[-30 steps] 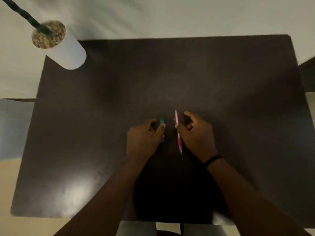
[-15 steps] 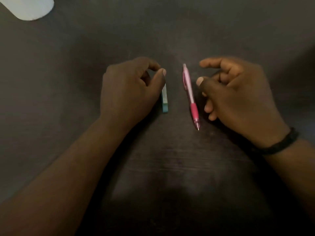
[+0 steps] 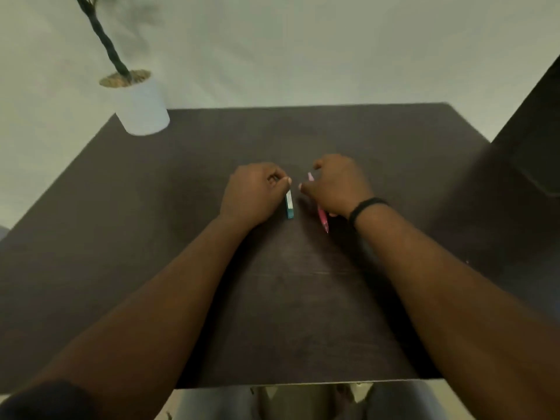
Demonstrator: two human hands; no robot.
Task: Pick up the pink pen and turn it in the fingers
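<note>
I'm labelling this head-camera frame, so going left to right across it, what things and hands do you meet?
White plant pot at the table's far left corner → left hand → small teal and white block → pink pen, partly under the right hand → black wristband.

No text, label or number can be read on anything in view.

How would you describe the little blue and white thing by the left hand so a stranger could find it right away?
On the dark brown table, look near the middle where the two hands meet. The small eraser lies under the left hand, whose thumb and fingers pinch its far end. It is short, flat and teal and white, unlike the long, thin pink pen under the right hand.
</note>
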